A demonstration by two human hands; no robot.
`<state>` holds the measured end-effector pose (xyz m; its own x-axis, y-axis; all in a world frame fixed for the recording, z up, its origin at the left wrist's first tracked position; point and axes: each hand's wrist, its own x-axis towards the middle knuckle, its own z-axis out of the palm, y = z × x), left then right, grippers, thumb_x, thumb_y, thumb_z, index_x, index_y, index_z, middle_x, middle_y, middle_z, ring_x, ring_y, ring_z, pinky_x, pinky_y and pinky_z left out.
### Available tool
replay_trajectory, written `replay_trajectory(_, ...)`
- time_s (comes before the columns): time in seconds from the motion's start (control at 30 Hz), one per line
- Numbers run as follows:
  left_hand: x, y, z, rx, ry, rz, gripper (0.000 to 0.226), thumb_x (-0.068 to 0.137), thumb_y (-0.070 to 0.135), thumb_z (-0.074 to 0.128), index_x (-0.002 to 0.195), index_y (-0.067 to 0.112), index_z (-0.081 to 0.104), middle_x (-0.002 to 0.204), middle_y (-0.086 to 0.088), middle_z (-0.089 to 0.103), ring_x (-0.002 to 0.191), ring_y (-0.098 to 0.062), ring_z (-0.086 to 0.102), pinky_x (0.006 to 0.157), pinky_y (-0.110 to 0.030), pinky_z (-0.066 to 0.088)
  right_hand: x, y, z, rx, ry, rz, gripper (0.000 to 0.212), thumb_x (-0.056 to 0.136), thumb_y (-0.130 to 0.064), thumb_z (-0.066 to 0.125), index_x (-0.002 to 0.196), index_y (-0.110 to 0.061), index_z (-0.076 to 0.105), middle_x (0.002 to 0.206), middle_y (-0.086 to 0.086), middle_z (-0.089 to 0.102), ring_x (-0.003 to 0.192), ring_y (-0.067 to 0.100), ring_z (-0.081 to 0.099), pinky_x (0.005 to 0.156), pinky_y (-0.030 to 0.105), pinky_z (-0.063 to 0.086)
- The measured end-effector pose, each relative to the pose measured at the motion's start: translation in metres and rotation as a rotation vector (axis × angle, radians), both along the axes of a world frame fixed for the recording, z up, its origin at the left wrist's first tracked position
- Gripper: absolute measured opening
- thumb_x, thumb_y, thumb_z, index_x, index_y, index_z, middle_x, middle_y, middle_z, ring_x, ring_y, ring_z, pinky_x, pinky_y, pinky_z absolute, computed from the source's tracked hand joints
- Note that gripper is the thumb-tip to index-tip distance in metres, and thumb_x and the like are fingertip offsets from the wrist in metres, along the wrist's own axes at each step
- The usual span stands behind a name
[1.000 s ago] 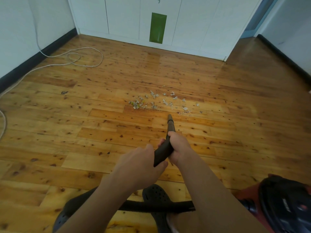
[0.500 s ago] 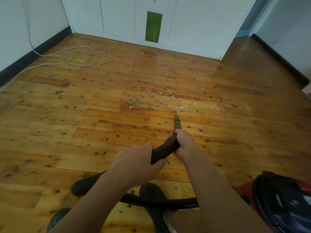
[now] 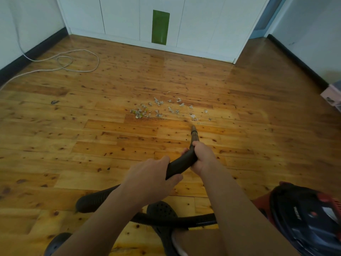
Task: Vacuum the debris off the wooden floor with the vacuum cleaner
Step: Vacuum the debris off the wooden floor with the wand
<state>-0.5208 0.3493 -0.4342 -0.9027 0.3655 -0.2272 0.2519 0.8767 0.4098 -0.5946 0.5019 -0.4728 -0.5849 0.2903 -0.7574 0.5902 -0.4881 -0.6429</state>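
Small pale scraps of debris (image 3: 166,109) lie scattered in a band across the wooden floor (image 3: 110,137) ahead of me. Both hands hold the dark curved vacuum wand (image 3: 181,164): my right hand (image 3: 202,157) grips it near the front, my left hand (image 3: 153,179) further back. The wand's nozzle tip (image 3: 193,129) points down at the floor just short of the right end of the debris. The black ribbed hose (image 3: 193,219) runs under my arms to the red and black vacuum cleaner body (image 3: 310,218) at the lower right.
A white power cord (image 3: 73,61) loops on the floor at the far left by the wall. White cabinets (image 3: 193,24) with a green panel close off the far side. A pink box (image 3: 332,95) sits at the right edge. My black clog shoes (image 3: 162,211) are below my arms.
The nozzle tip has moved forward and to the right, closer to the right end of the debris. Both hands keep their grip on the wand.
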Motion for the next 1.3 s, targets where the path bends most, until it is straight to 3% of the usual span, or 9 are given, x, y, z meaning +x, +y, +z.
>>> replay_trajectory(0.73, -0.022, 0.019, -0.029, 0.006, 0.076, 0.024, 0.032, 0.091, 0.066, 0.044, 0.099, 0.035, 0.043, 0.075, 0.013, 0.053, 0.062, -0.002, 0.051, 0.052, -0.020, 0.034, -0.018, 0.026, -0.020, -0.077, 0.011, -0.081, 0.026, 0.099, -0.020, 0.054, 0.120, -0.010, 0.042, 0.077, 0.015, 0.057, 0.055, 0.021, 0.055, 0.038, 0.028, 0.050)
replay_trajectory(0.83, -0.028, 0.021, -0.033, 0.022, 0.013, -0.008, 0.037, 0.090, 0.066, 0.047, 0.107, 0.033, 0.047, 0.080, 0.013, 0.054, 0.067, -0.002, 0.051, 0.054, -0.020, 0.035, -0.019, 0.037, -0.023, -0.065, 0.010, -0.094, 0.029, 0.098, -0.021, 0.057, 0.121, -0.008, 0.045, 0.081, 0.015, 0.058, 0.060, 0.021, 0.057, 0.039, 0.027, 0.050)
replay_trajectory(0.97, -0.038, 0.015, -0.033, 0.028, -0.064, -0.025, 0.040, 0.086, 0.068, 0.052, 0.103, 0.033, 0.048, 0.082, 0.013, 0.055, 0.070, -0.002, 0.053, 0.056, -0.019, 0.037, -0.021, 0.054, -0.024, -0.062, 0.033, -0.113, 0.029, 0.096, -0.020, 0.059, 0.119, -0.012, 0.044, 0.088, 0.016, 0.059, 0.062, 0.021, 0.060, 0.041, 0.027, 0.051)
replay_trajectory(1.2, -0.045, 0.023, -0.036, 0.088, 0.049, -0.044, 0.032, 0.089, 0.066, 0.049, 0.102, 0.037, 0.044, 0.080, 0.014, 0.053, 0.068, -0.001, 0.051, 0.058, -0.020, 0.039, -0.027, 0.060, -0.021, -0.011, 0.047, -0.075, 0.031, 0.091, -0.011, 0.066, 0.114, -0.009, 0.045, 0.092, 0.016, 0.060, 0.069, 0.020, 0.062, 0.046, 0.027, 0.053)
replay_trajectory(1.3, -0.048, 0.025, -0.039, 0.107, 0.062, -0.047, 0.028, 0.090, 0.064, 0.050, 0.098, 0.039, 0.041, 0.079, 0.015, 0.051, 0.068, -0.001, 0.048, 0.056, -0.019, 0.032, -0.028, 0.060, -0.023, 0.014, 0.053, -0.085, 0.031, 0.091, -0.007, 0.064, 0.114, -0.009, 0.044, 0.096, 0.017, 0.057, 0.071, 0.020, 0.061, 0.045, 0.026, 0.053)
